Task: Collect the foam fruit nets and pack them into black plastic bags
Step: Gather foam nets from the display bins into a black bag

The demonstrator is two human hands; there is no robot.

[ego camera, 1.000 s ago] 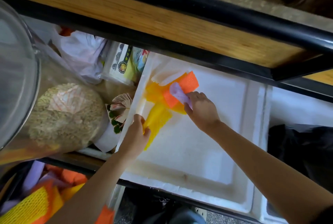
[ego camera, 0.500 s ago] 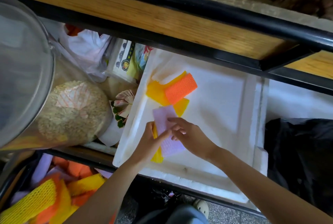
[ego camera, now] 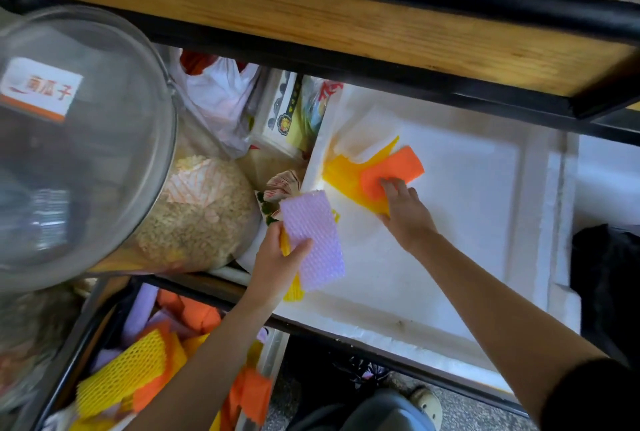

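My left hand [ego camera: 277,257] grips a purple foam net [ego camera: 313,240] with a yellow net [ego camera: 292,287] under it, at the left rim of the white foam box [ego camera: 450,222]. Deeper in the box, my right hand [ego camera: 405,209] has its fingers on an orange foam net [ego camera: 394,171] that lies over yellow nets [ego camera: 343,174]. White foam nets [ego camera: 363,139] sit behind those, against the box's far left corner. A black plastic bag [ego camera: 606,274] lies at the right edge, beyond the box.
A wooden shelf with a black frame [ego camera: 346,15] overhangs the box. A large clear jar of seeds [ego camera: 86,153] stands at the left, with white bags and packets behind it. Lower left, a bin holds several yellow, orange and purple nets [ego camera: 138,368].
My right hand let go of the purple net and reached back to the orange net. My left hand now holds the purple and yellow nets alone, shifted slightly left.
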